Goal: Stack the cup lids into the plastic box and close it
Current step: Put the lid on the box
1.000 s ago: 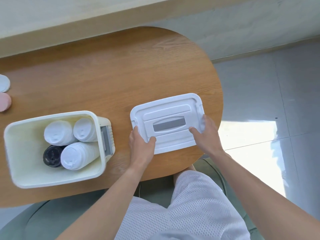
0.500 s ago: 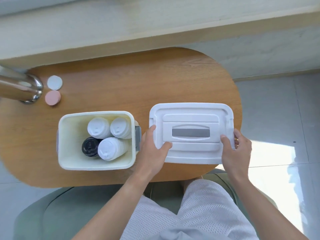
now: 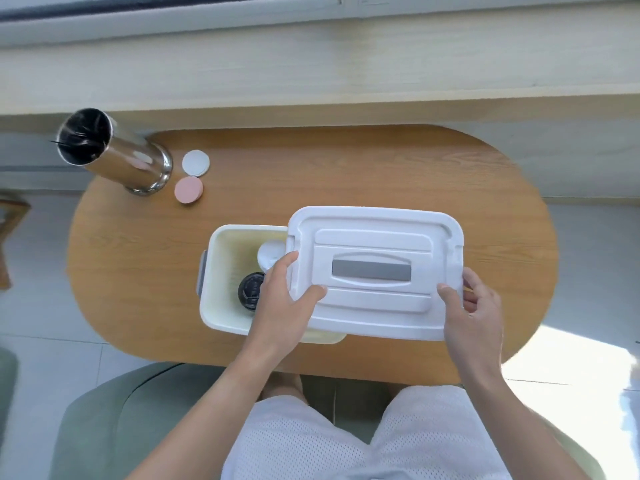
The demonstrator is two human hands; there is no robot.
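Observation:
The cream plastic box (image 3: 221, 271) stands on the oval wooden table (image 3: 346, 168). Over its right half hangs the white box cover (image 3: 377, 244) with a grey handle strip. My left hand (image 3: 280, 306) grips the cover's left near edge, thumb on top. My right hand (image 3: 474, 313) grips its right near corner. Inside the box, a white stack of cup lids (image 3: 272, 252) and a black stack of cup lids (image 3: 251, 291) show beside the cover; the other stacks are hidden under it.
A steel cylinder cup (image 3: 114, 154) stands at the table's far left, with a white disc (image 3: 196, 163) and a pink disc (image 3: 188, 189) beside it. A pale ledge runs behind the table. A green seat (image 3: 138, 410) is under me.
Both hands have carried the cover leftward from the bare table until it overlaps the right half of the box. It now hides two of the white lid stacks.

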